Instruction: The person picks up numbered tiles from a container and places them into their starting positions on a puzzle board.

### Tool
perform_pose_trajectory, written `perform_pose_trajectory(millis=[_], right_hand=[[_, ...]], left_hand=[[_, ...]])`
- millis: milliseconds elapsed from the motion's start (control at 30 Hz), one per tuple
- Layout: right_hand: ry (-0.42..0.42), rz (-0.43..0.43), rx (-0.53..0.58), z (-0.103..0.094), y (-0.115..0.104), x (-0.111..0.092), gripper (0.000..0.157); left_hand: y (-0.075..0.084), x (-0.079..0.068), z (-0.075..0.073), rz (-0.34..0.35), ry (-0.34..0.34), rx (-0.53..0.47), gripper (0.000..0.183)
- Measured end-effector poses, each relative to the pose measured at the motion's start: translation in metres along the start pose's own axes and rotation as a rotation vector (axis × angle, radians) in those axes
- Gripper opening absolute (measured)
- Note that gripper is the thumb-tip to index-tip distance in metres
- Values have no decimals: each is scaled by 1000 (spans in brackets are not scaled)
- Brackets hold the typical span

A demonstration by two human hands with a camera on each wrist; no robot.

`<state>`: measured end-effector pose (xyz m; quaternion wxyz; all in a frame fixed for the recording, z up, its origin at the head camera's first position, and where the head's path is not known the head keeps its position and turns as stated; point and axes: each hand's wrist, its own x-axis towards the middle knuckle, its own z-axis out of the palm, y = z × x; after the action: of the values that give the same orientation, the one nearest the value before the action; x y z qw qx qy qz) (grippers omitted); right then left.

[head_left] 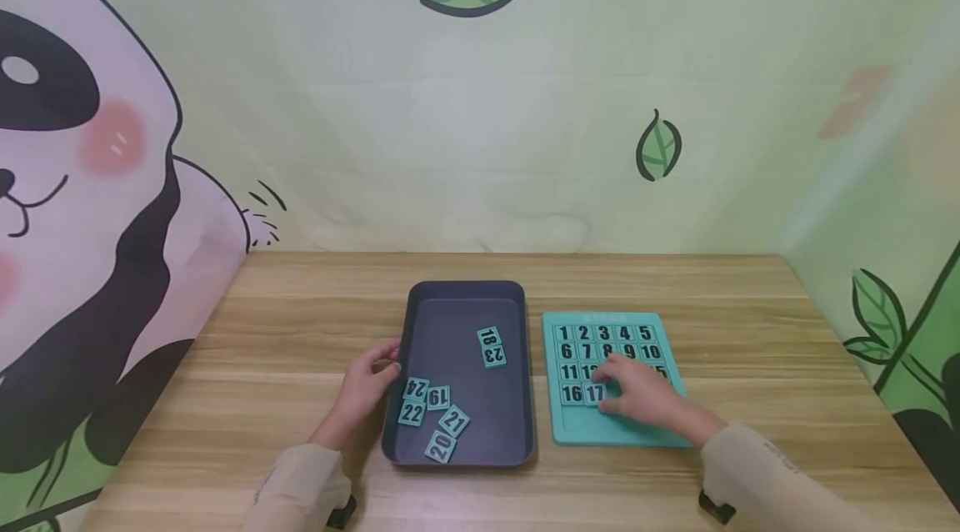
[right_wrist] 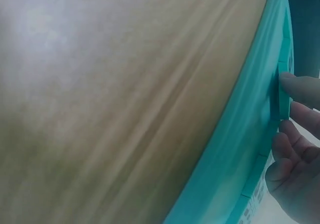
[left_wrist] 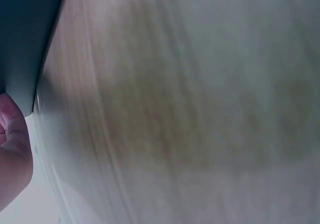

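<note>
My right hand (head_left: 647, 395) is over a turquoise number board (head_left: 600, 429), pinching the number 17 tile (head_left: 594, 394) beside tile 16. In the right wrist view, the thumb (right_wrist: 300, 90) lies against the edge of this tile, which sits slightly raised. Rows of numbered tiles fill the upper part of the board; the hand hides some of them. My left hand (head_left: 363, 388) holds the left side of a dark tray (head_left: 480, 432). Inside the tray lie loose tiles, among them tile 18 (head_left: 489, 337), tile 23 (head_left: 494, 357) and tile 20 (head_left: 440, 447).
Tiles 24 (head_left: 416, 388), 19 (head_left: 438, 398), 22 (head_left: 412, 413) and 21 (head_left: 454, 421) lie at the tray's lower left. Tray and board stand side by side on a wooden table (head_left: 285, 332), a narrow gap between them. Behind rises a printed backdrop (head_left: 337, 140).
</note>
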<state>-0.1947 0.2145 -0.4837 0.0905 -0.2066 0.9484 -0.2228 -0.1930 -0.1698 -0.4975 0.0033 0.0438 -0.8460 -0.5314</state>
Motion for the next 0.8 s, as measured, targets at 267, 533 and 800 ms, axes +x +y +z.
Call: perform_pose_trajectory(millis=[267, 533, 800], right_hand=[[14, 14, -58, 3, -3, 0, 35], [26, -13, -38, -9, -18, 11, 41], [55, -107, 41, -15, -40, 29, 35]], left_hand=[[2, -2, -1, -4, -10, -11, 39], [1, 0, -1, 8, -7, -6, 39], [0, 1, 0, -14, -8, -10, 38]])
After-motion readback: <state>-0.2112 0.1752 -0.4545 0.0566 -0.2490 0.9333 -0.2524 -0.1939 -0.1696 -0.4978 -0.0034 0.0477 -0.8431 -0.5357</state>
